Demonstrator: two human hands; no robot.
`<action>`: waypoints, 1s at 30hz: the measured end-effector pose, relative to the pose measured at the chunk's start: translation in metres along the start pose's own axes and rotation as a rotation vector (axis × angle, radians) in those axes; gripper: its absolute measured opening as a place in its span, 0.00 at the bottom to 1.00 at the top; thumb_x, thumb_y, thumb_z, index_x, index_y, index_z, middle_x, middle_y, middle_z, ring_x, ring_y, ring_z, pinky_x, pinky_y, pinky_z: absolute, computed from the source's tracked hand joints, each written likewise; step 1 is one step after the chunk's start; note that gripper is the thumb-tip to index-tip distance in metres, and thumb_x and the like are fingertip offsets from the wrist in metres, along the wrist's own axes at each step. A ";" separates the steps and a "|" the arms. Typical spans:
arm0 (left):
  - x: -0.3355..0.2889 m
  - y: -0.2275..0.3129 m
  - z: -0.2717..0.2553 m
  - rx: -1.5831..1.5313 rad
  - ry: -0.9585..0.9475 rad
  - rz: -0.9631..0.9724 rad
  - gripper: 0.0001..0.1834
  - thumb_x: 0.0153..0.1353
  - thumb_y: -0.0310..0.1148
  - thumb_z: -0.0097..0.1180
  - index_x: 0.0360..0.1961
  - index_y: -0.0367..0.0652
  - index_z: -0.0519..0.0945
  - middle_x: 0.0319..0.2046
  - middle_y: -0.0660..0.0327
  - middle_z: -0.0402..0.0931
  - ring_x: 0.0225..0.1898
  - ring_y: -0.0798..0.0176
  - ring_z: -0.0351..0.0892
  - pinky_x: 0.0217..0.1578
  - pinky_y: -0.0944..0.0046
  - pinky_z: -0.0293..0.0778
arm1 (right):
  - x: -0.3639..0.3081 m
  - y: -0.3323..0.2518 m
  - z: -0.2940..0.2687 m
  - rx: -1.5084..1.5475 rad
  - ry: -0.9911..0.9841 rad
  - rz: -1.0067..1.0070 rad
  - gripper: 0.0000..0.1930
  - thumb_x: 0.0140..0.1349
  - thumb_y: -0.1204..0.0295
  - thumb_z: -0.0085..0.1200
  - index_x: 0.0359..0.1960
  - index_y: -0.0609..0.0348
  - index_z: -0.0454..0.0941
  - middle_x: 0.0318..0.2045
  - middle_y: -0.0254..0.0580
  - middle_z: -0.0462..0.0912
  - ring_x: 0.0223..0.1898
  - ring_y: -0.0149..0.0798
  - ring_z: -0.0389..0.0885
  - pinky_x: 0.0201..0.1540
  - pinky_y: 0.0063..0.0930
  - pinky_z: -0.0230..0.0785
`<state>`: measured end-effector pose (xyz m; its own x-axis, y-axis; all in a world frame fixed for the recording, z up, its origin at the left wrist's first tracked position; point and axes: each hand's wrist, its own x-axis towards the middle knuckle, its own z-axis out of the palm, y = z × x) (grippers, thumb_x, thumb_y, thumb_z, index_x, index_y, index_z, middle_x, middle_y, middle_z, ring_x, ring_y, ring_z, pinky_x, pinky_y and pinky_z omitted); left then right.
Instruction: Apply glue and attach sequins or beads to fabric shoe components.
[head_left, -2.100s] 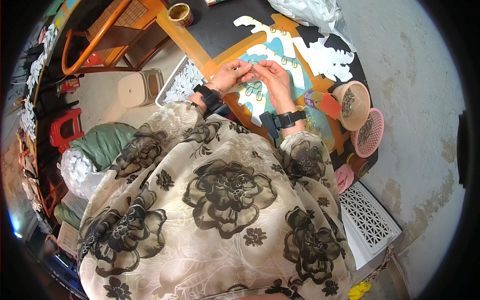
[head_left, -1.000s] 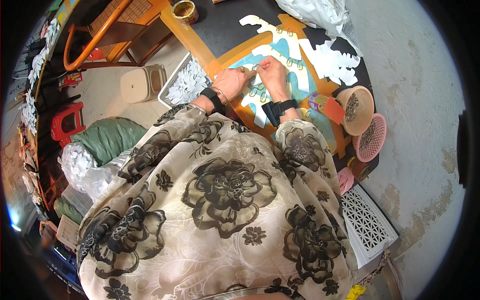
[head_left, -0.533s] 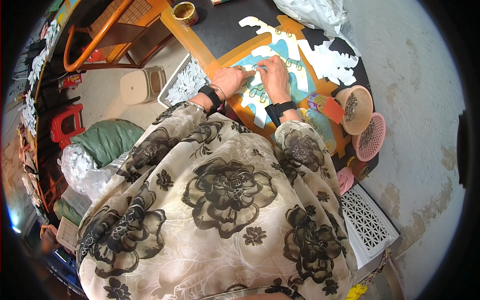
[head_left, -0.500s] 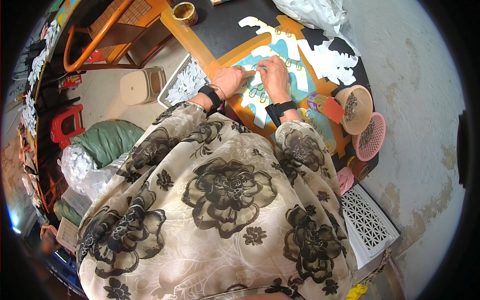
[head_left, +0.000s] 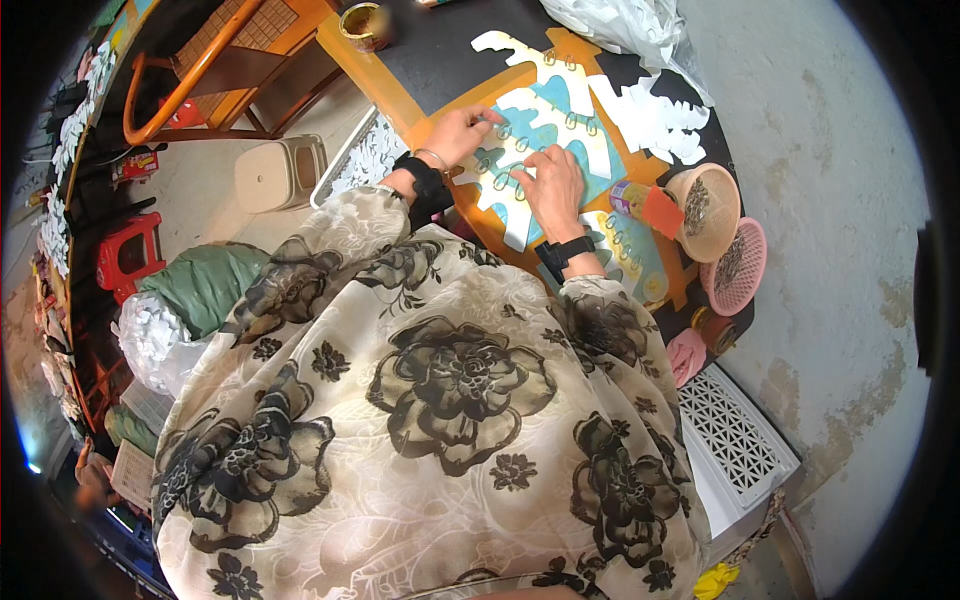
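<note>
White wavy-edged cut strips (head_left: 597, 158) lie in rows on a teal sheet (head_left: 540, 138), with small metal rings (head_left: 518, 183) sitting along them. My left hand (head_left: 458, 137) is over the left edge of the strips, fingers stretched out and holding nothing visible. To its right and nearer, my right hand (head_left: 556, 190) bends down to the strips beside the rings. Its thumb and fingertips are pinched together; whatever is between them is too small to make out. Both wrists wear black bands.
Right of the hands are a labelled jar (head_left: 628, 198) with an orange card, a beige basket (head_left: 728, 190) and a pink basket (head_left: 752, 285) of small metal pieces. White cut pieces (head_left: 660, 120) lie beyond. A tin (head_left: 362, 28) stands far left; a wall (head_left: 830, 200) bounds the right.
My hands were close together over the middle strips. Now they are apart: the left has lifted and moved away a little, and the right has come nearer to me.
</note>
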<state>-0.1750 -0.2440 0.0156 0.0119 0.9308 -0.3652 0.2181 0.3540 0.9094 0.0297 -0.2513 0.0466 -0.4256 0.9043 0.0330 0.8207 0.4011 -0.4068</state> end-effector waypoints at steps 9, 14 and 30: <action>-0.056 -0.026 -0.025 0.565 0.281 0.021 0.13 0.61 0.39 0.53 0.43 0.46 0.75 0.32 0.50 0.82 0.35 0.43 0.82 0.35 0.48 0.76 | -0.004 -0.007 0.003 0.053 -0.010 0.086 0.12 0.45 0.71 0.71 0.29 0.55 0.80 0.35 0.40 0.75 0.45 0.47 0.73 0.49 0.41 0.67; -0.068 -0.033 -0.027 0.564 0.232 -0.044 0.12 0.60 0.39 0.54 0.40 0.44 0.77 0.28 0.49 0.82 0.33 0.44 0.83 0.36 0.48 0.77 | -0.004 -0.012 0.011 0.094 0.018 0.002 0.12 0.47 0.74 0.69 0.29 0.57 0.76 0.31 0.40 0.77 0.41 0.48 0.76 0.44 0.41 0.69; -0.093 -0.059 -0.057 0.256 0.197 -0.129 0.12 0.61 0.40 0.59 0.39 0.43 0.80 0.29 0.58 0.81 0.35 0.58 0.81 0.39 0.60 0.74 | 0.012 -0.064 0.029 0.758 -0.042 0.163 0.11 0.49 0.78 0.69 0.31 0.62 0.77 0.24 0.39 0.83 0.27 0.30 0.80 0.33 0.24 0.73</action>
<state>-0.2449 -0.3467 0.0070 -0.2144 0.8885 -0.4057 0.4440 0.4586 0.7698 -0.0387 -0.2698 0.0469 -0.3487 0.9309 -0.1091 0.3952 0.0405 -0.9177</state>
